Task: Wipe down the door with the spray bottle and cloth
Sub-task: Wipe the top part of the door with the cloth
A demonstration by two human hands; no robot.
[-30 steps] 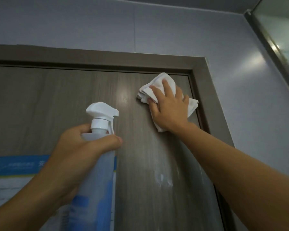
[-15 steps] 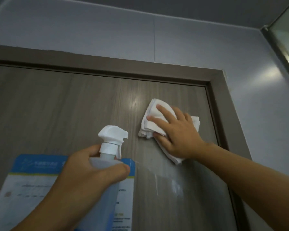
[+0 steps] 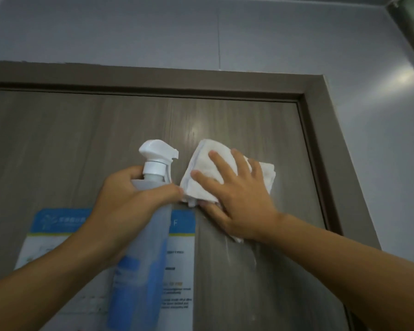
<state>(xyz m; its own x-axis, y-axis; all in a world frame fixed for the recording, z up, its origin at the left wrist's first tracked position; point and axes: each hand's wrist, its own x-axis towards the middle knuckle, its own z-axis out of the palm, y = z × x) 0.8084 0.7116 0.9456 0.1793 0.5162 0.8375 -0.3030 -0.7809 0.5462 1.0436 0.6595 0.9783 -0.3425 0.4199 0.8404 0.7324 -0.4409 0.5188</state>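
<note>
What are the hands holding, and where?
The left hand grips the spray bottle around its shoulder, below the nozzle. The right hand presses the cloth flat.

Grey-brown wood-grain door [image 3: 58, 144], white cloth [image 3: 201, 173] pressed flat against it, blue-and-white notice [image 3: 179, 259] stuck on

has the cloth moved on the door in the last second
Yes. The cloth, pressed under the right hand, has slid down and left, away from the door frame's top corner, toward the notice.
</note>
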